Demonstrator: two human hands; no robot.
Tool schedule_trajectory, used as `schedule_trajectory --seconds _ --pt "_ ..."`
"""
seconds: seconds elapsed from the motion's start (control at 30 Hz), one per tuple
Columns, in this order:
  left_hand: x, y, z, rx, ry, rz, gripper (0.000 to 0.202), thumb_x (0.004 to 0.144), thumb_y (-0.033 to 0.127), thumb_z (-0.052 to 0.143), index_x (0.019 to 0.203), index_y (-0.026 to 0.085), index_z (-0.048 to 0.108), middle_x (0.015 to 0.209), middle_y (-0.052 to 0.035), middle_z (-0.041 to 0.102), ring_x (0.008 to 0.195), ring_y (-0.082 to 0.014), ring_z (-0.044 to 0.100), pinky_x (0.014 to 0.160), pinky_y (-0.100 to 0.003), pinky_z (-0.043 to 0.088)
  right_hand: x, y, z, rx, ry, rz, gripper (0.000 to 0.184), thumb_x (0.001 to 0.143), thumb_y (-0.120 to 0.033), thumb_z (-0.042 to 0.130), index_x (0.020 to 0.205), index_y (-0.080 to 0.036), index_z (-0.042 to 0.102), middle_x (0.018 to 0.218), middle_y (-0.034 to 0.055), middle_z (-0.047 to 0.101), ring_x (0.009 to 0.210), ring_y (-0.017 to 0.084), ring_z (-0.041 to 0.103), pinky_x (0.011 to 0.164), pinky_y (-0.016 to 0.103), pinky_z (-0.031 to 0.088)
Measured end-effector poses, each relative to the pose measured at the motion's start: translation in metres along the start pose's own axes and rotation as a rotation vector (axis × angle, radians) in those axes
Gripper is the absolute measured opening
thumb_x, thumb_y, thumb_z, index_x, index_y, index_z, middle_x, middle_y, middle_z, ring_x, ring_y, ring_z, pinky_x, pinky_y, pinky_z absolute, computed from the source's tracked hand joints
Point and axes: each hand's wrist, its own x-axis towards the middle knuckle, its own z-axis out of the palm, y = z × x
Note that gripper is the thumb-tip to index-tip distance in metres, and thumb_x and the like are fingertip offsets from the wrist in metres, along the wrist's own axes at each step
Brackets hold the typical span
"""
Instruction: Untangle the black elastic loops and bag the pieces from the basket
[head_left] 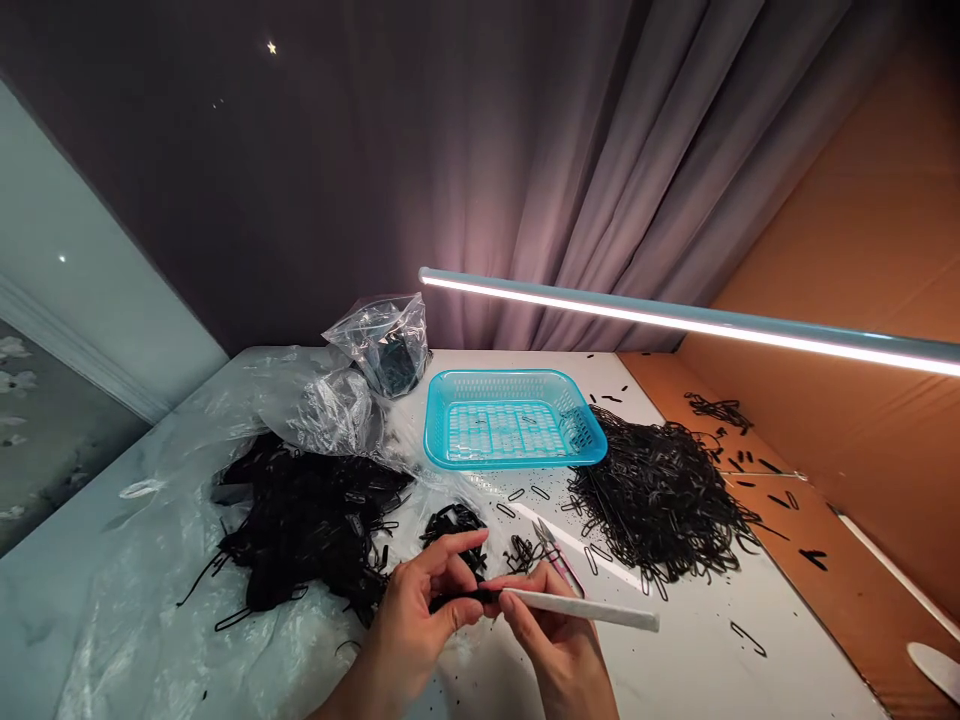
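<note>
Near the front of the table my left hand (420,610) pinches a small dark piece (486,595), partly covered by the fingers. My right hand (555,640) grips a flat whitish stick (600,608), which points out to the right; its inner end meets the dark piece between my two hands. Just beyond the fingers lies a small heap of black pieces (454,522) on clear plastic. Scissors-like snips (559,560) with pink handles rest behind my right hand, beside a little tangle of black bits (521,552).
A blue plastic basket (517,463) stands at the back middle. Piles of black strips (307,530) and black loops (660,500) lie left and right. Clear plastic sheeting (165,580) covers the left side, with a clear bag (390,340) behind. A lit tube lamp (675,320) crosses above.
</note>
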Motion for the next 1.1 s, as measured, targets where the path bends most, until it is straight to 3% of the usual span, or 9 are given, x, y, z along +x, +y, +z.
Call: schedule_trajectory --seconds 0.1,0.27,0.4,0.53,0.67,0.8,0.97,1.1 --pt "-0.001 -0.005 0.000 -0.038 0.039 0.055 0.046 0.076 0.014 0.073 0.120 0.028 0.070 0.075 0.0021 0.062 0.073 -0.0150 0.062 0.073 -0.027 0.053 0.001 0.000 0.005 -0.029 0.005 -0.053 0.027 0.087 -0.047 0.066 0.088 -0.021 0.072 0.083 0.0052 0.069 0.082 0.023 0.065 0.074 0.029 0.049" --pt "-0.001 -0.002 -0.001 -0.030 0.031 0.142 0.017 0.080 0.024 0.073 0.095 0.024 0.080 0.079 -0.0035 0.065 0.072 -0.0173 0.063 0.067 -0.027 0.054 0.004 0.001 0.008 -0.062 0.015 -0.103 0.025 0.088 -0.045 0.066 0.079 -0.022 0.067 0.081 0.0048 0.070 0.079 0.022 0.063 0.073 0.029 0.047" --pt "0.000 0.002 -0.003 -0.067 0.017 0.050 0.011 0.085 0.027 0.070 0.083 0.018 0.074 0.076 -0.0031 0.066 0.070 -0.0159 0.063 0.069 -0.027 0.051 0.004 0.001 0.005 -0.089 0.032 -0.075 0.028 0.086 -0.049 0.066 0.081 -0.022 0.071 0.084 0.0056 0.069 0.081 0.023 0.062 0.073 0.029 0.046" --pt "-0.002 0.002 -0.005 -0.173 -0.012 -0.022 0.018 0.091 0.034 0.062 0.085 0.018 0.062 0.080 -0.0008 0.063 0.071 -0.0147 0.063 0.071 -0.028 0.049 0.003 0.001 0.003 -0.068 0.047 -0.046 0.029 0.084 -0.050 0.068 0.086 -0.022 0.074 0.084 0.0058 0.069 0.080 0.023 0.063 0.073 0.030 0.047" --pt "0.000 0.003 -0.008 -0.224 0.058 -0.047 0.019 0.095 0.036 0.057 0.087 0.018 0.059 0.094 -0.0017 0.061 0.080 -0.0142 0.062 0.076 -0.028 0.048 0.000 -0.003 -0.003 -0.080 0.056 -0.033 0.030 0.082 -0.051 0.070 0.085 -0.022 0.076 0.084 0.0069 0.070 0.080 0.024 0.062 0.073 0.031 0.048" --pt "0.003 0.003 -0.013 -0.327 0.098 -0.117 0.022 0.097 0.038 0.051 0.088 0.018 0.055 0.088 -0.0021 0.063 0.087 -0.0185 0.065 0.081 -0.033 0.051 -0.006 -0.006 -0.010 -0.085 0.039 -0.062 0.030 0.081 -0.050 0.071 0.077 -0.021 0.074 0.080 0.0068 0.068 0.078 0.023 0.062 0.075 0.030 0.049" --pt "0.007 0.005 -0.016 -0.258 0.108 -0.140 0.023 0.094 0.041 0.055 0.089 0.019 0.052 0.080 -0.0013 0.066 0.074 -0.0189 0.069 0.075 -0.035 0.054 -0.006 -0.003 -0.016 -0.110 0.060 -0.045 0.030 0.079 -0.050 0.072 0.072 -0.021 0.070 0.081 0.0071 0.069 0.080 0.025 0.063 0.078 0.032 0.049" --pt "0.008 0.008 -0.015 -0.221 0.067 -0.144 0.023 0.094 0.041 0.056 0.092 0.019 0.051 0.076 -0.0014 0.069 0.073 -0.0186 0.069 0.077 -0.036 0.055 -0.001 0.000 -0.015 -0.055 0.048 -0.082 0.028 0.081 -0.049 0.071 0.076 -0.022 0.071 0.084 0.0083 0.071 0.103 0.031 0.064 0.095 0.040 0.045"
